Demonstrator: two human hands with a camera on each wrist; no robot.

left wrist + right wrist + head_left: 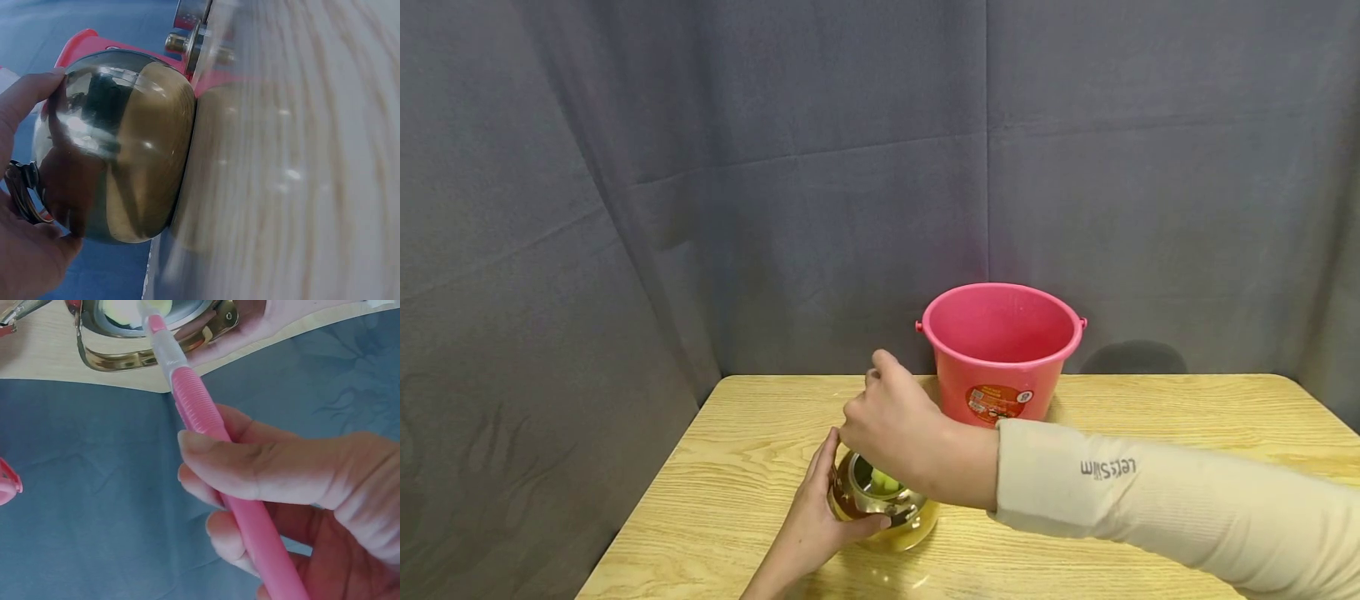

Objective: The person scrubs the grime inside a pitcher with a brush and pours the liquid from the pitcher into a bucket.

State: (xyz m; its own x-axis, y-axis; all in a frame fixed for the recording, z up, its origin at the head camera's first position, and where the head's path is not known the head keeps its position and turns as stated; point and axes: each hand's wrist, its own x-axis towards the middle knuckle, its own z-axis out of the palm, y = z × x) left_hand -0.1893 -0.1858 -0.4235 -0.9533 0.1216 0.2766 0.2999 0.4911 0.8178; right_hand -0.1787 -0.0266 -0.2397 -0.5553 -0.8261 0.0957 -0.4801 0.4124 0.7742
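Head view: the pot [904, 533] was found upright on the wood table [715, 492], near side, with its mouth facing up. It was held by the left hand [817, 514], the thumb set on the near wall and the fingers on the left. The right hand [898, 425] was poised over the mouth, its fingers curled; what was gripped there was hidden. A green head [883, 482] was seen inside the mouth. The right arm was covered by a cream sleeve [1075, 479]. A pink bucket [951, 383] was placed far and right of the pot, in front of a grey curtain [850, 108].

Left wrist view: the pot's wall was clasped between the left thumb and fingers, its base resting on the table. A knobbed metal piece [192, 47] was noted beyond the pot, near the bucket; its identity could not be determined.

Right wrist view: the pink tool [199, 403] was pinched between right thumb and fingers. Its clear neck was directed into the pot's mouth, to the pale head. A gold handle [140, 362] was seen curved around the mouth.
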